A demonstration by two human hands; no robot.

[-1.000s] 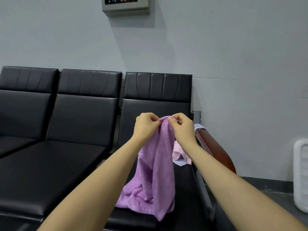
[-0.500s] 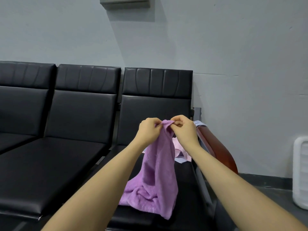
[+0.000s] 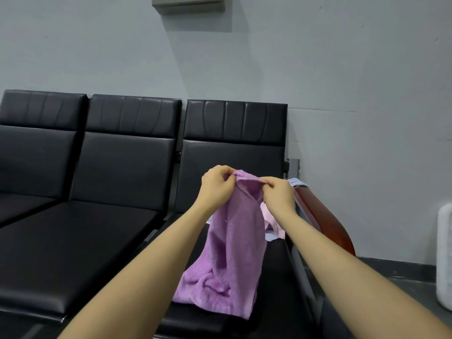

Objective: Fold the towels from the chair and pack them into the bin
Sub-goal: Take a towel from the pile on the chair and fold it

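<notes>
Two hands pinch the top edge of the purple towel (image 3: 232, 243) with curled fingers: the left hand (image 3: 216, 189) at 10 o'clock of the cloth, the right hand (image 3: 277, 195) at 2 o'clock, both forearms stretched forward. Its lower end lies bunched on the black chair (image 3: 234, 155) seat, with a pink towel (image 3: 271, 221) behind it at 3 o'clock.

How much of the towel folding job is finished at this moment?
Nothing looks finished. Both hands, left hand and right hand, pinch the purple towel by its top edge, unfolded, its bottom on the chair seat. Pink cloth waits behind it. The bin is not identifiable.
</notes>
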